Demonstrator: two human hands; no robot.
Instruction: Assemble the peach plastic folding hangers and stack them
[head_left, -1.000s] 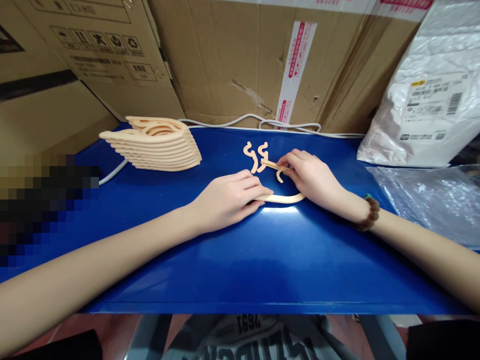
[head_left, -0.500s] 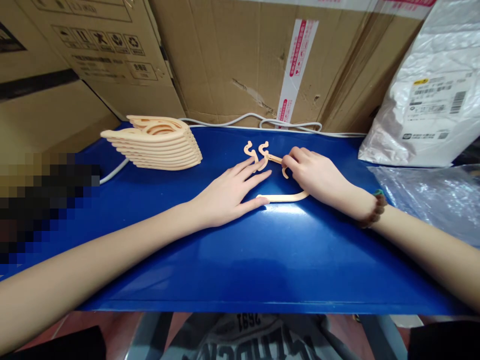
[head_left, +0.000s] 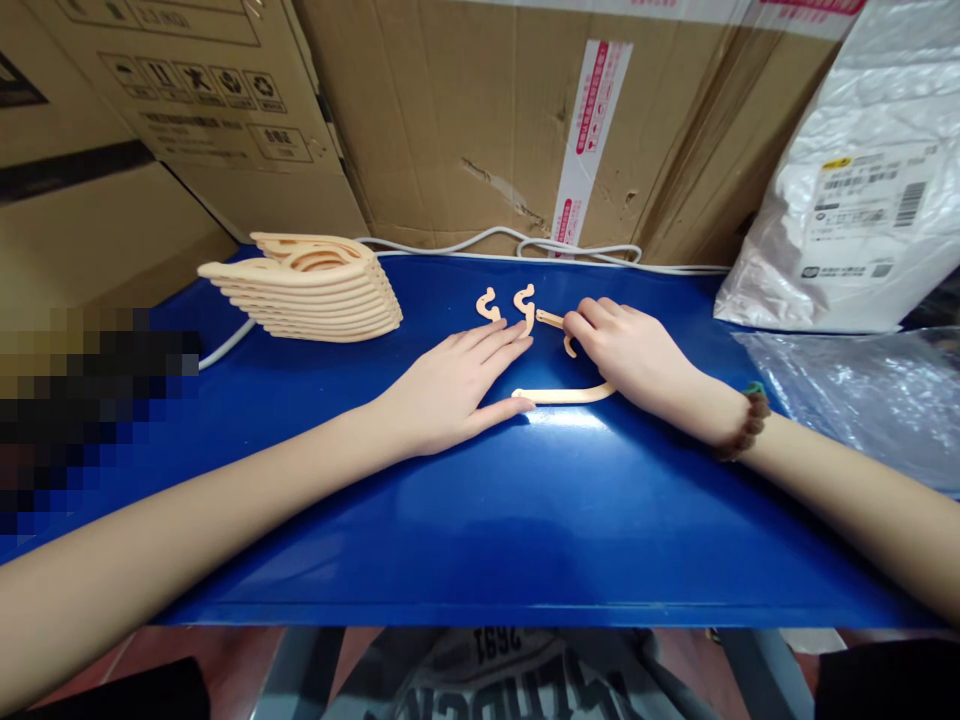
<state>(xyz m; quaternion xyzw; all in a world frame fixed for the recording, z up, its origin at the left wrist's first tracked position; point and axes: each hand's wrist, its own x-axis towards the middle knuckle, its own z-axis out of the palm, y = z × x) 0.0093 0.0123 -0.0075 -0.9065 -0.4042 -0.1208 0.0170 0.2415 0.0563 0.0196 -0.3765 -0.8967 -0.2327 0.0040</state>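
Observation:
My left hand (head_left: 450, 388) lies flat on the blue table with its fingers spread. Its fingertips touch two small peach hook pieces, a left one (head_left: 487, 305) and a right one (head_left: 527, 298), and its thumb rests at the end of a curved peach bar (head_left: 566, 396). My right hand (head_left: 637, 358) is closed around a peach plastic hanger part (head_left: 550, 318), whose slotted end and small hook stick out to the left of the fingers. The curved bar runs under the right hand, where its far end is hidden.
A stack of peach hangers (head_left: 315, 290) stands at the back left of the blue table (head_left: 480, 530). Cardboard boxes (head_left: 450, 120) and a white cable (head_left: 499, 232) line the back. At right are a white parcel bag (head_left: 847, 200) and clear plastic (head_left: 870, 390).
The left hook piece has moved left, away from the other, with my left fingers. The right hook piece now sits apart from the part in my right hand, which has barely moved.

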